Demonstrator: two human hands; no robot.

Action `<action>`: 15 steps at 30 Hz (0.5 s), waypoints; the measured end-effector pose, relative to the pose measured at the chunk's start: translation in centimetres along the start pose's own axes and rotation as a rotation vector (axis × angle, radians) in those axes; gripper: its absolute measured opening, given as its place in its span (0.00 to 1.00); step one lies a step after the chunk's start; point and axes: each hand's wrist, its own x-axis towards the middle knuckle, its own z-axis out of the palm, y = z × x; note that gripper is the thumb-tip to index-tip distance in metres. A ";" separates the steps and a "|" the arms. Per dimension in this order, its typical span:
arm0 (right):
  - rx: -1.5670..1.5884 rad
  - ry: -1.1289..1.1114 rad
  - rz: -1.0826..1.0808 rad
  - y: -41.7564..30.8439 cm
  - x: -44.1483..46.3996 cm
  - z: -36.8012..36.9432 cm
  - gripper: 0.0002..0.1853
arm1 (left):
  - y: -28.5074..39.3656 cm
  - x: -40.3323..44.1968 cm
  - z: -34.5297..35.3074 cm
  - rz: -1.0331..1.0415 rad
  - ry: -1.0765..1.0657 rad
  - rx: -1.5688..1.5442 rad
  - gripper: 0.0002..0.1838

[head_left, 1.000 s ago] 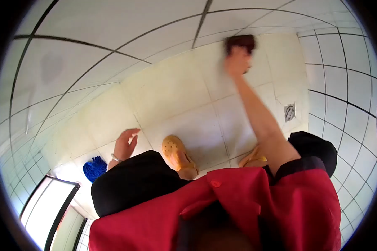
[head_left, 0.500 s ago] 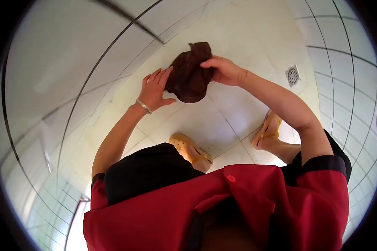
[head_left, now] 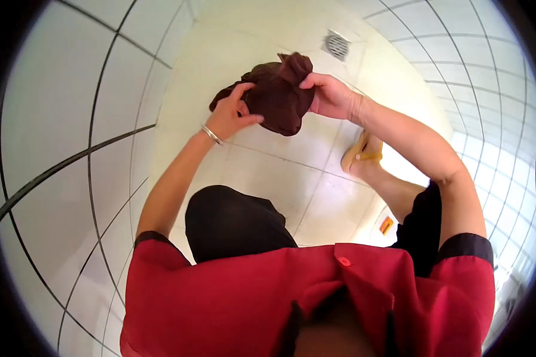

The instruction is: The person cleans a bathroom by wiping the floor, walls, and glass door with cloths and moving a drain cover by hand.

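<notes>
A crumpled dark maroon cloth (head_left: 277,98) hangs between my two hands above the pale tiled floor (head_left: 262,172). My right hand (head_left: 333,97) pinches its right edge between thumb and fingers. At its left side is my left hand (head_left: 233,115), with a silvery bangle on the wrist; the fingers are curled against the cloth and the thumb reaches along its lower edge. Part of the cloth is bunched upward beside my right thumb.
A square floor drain (head_left: 337,45) lies beyond the cloth. White tiled walls rise at the left (head_left: 59,196) and right (head_left: 446,59). My yellow shoe (head_left: 362,153) is on the floor, and a small orange object (head_left: 386,225) lies nearer me.
The cloth went from the floor by the wall, under my right hand, to between both hands. My left hand came up and took hold of it. The view has turned, and the blue item is out of sight.
</notes>
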 end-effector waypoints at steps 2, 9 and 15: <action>-0.055 0.030 -0.056 -1.3 -3.0 0.3 0.21 | 0.4 1.3 0.2 0.014 -0.023 -0.170 0.20; -0.072 0.370 -0.251 -0.9 -9.2 -6.0 0.24 | 2.7 -2.4 -0.7 0.358 0.095 -0.514 0.05; 0.069 0.585 -0.351 3.2 -16.5 -14.9 0.17 | 3.0 -5.1 1.5 0.266 0.031 -0.282 0.07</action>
